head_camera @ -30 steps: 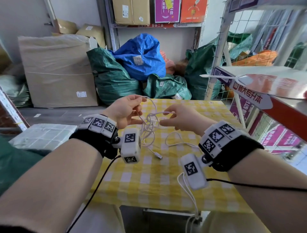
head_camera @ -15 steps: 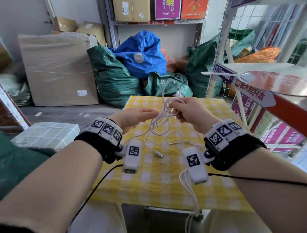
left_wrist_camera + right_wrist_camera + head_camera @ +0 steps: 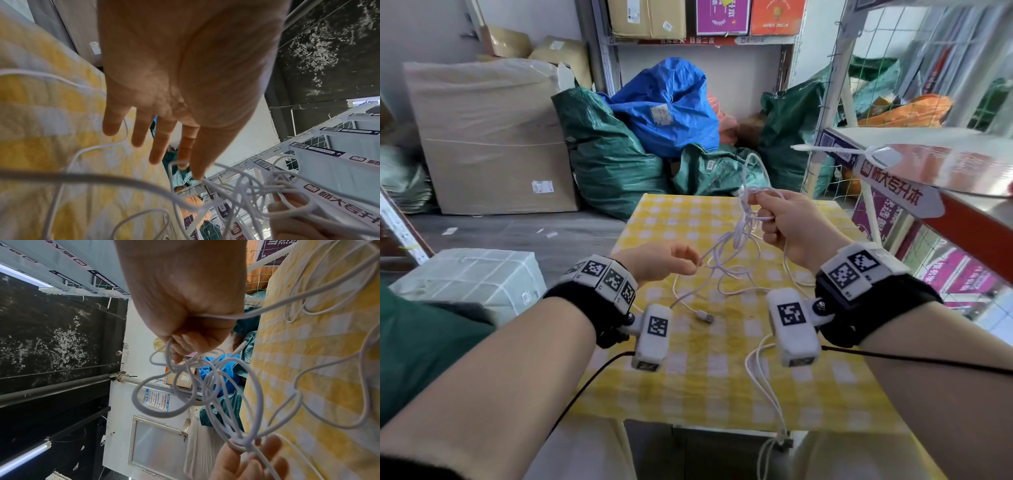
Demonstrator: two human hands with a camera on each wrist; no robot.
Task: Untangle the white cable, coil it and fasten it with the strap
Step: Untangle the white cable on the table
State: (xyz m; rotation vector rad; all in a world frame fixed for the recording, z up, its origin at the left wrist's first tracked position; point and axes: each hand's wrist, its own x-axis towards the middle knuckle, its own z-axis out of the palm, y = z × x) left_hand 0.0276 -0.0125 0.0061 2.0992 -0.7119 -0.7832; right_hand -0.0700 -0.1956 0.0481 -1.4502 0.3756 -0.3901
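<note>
The white cable (image 3: 736,236) is a loose tangle held above the yellow checked table (image 3: 722,377). My right hand (image 3: 760,209) grips the top of the tangle in a fist, and a loop sticks up past its fingers; the right wrist view shows that fist (image 3: 176,352) round several strands (image 3: 216,386). Lower and nearer, my left hand (image 3: 693,265) pinches a single strand between thumb and forefinger, as the left wrist view (image 3: 189,168) also shows. The USB plug (image 3: 705,317) lies on the cloth. Another stretch (image 3: 763,387) hangs over the front edge. I cannot make out the strap.
A metal rack with a red-edged shelf (image 3: 962,219) juts in close on the right, with a hand fan (image 3: 945,164) on it. Green sacks (image 3: 613,164) and a blue sack (image 3: 671,106) pile up behind the table. A wrapped white parcel (image 3: 472,281) sits at the left.
The tangle has passed from my left hand to my right, which has lifted it. My left hand has dropped lower and now draws out one strand.
</note>
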